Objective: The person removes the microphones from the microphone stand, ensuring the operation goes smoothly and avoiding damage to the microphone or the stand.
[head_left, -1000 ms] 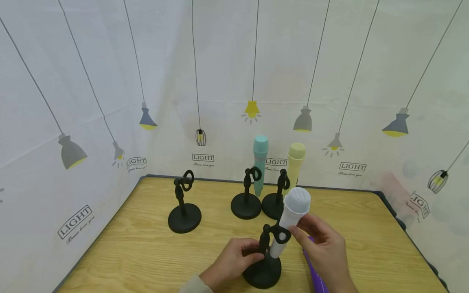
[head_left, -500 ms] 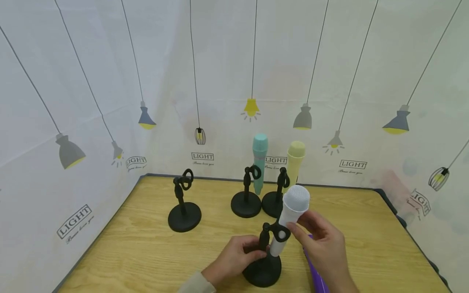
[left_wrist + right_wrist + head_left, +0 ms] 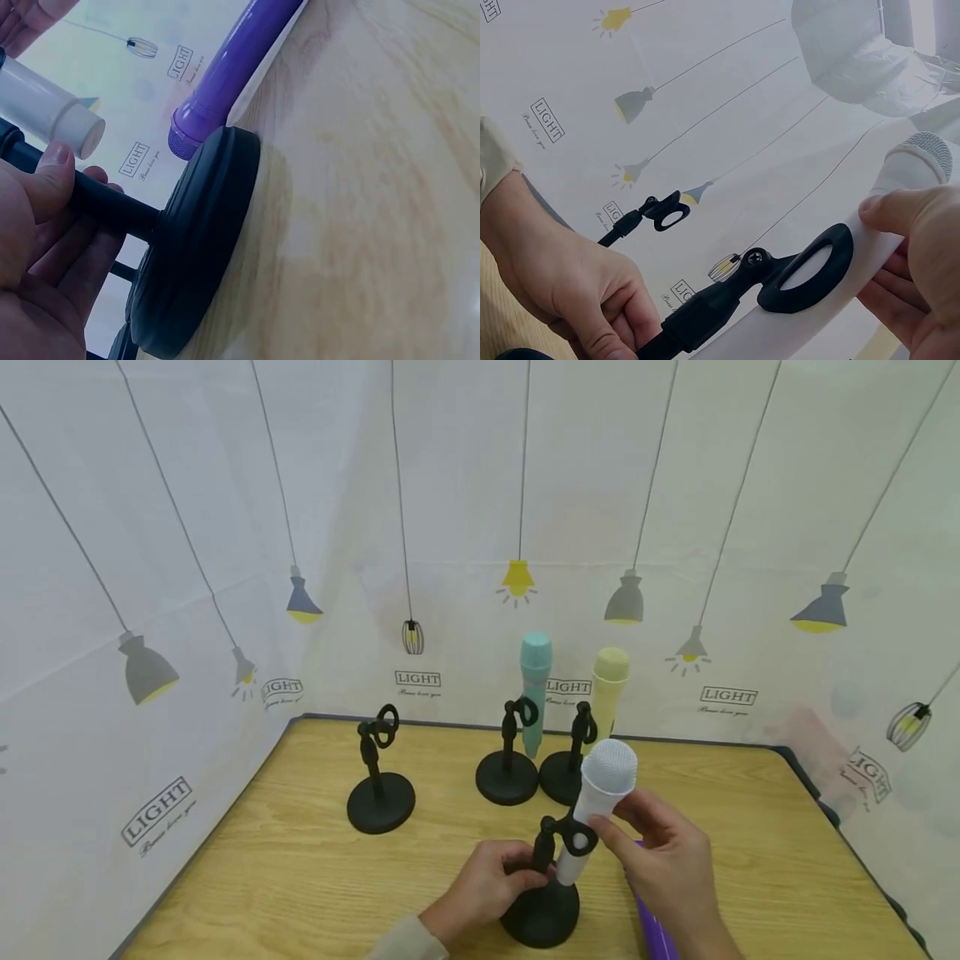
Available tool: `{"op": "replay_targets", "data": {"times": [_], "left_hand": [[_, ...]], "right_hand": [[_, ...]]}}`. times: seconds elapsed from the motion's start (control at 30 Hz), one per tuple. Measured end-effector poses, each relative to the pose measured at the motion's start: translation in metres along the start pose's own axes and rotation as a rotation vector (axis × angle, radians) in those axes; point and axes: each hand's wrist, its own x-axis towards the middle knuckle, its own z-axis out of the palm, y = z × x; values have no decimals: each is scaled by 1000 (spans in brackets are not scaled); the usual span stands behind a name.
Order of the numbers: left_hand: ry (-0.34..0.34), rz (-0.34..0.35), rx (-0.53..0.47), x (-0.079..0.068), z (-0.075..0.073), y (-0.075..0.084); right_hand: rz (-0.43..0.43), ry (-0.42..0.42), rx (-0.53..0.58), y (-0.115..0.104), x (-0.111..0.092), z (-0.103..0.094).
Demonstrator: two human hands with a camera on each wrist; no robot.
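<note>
A white microphone (image 3: 603,785) leans at a slant through the ring clip of a black microphone stand (image 3: 542,914). Thumb and fingers of my right hand (image 3: 667,860) pinch its body just below the mesh head. My left hand (image 3: 487,885) grips the stand's upright post, thumb on the near side, as the left wrist view also shows with the round base (image 3: 199,247) on the table. In the right wrist view the oval clip (image 3: 810,270) lies against the microphone's side. Beneath my right forearm lies a purple microphone (image 3: 651,918), partly covered; its mesh end (image 3: 187,135) points toward the stand.
Behind, a teal microphone (image 3: 535,668) and a yellow microphone (image 3: 610,681) stand in two black stands, one stand (image 3: 507,777) left of the other (image 3: 558,777). Farther left stands a black stand (image 3: 380,802) with a vacant clip. A lamp-printed sheet (image 3: 450,527) walls the wooden table (image 3: 300,877).
The hands, the white microphone and the stand keep nearly the same pose. The whole head view shifts slightly.
</note>
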Motion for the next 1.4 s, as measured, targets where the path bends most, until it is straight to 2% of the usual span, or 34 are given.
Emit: {"op": "replay_targets", "data": {"times": [0.57,1.4], "left_hand": [[-4,-9,7,1,-1,4],[-34,-25,1,3,-5,9]], "right_hand": [[59,2,4,-7,3,0],[37,28,-7,-13,7,1]]}}
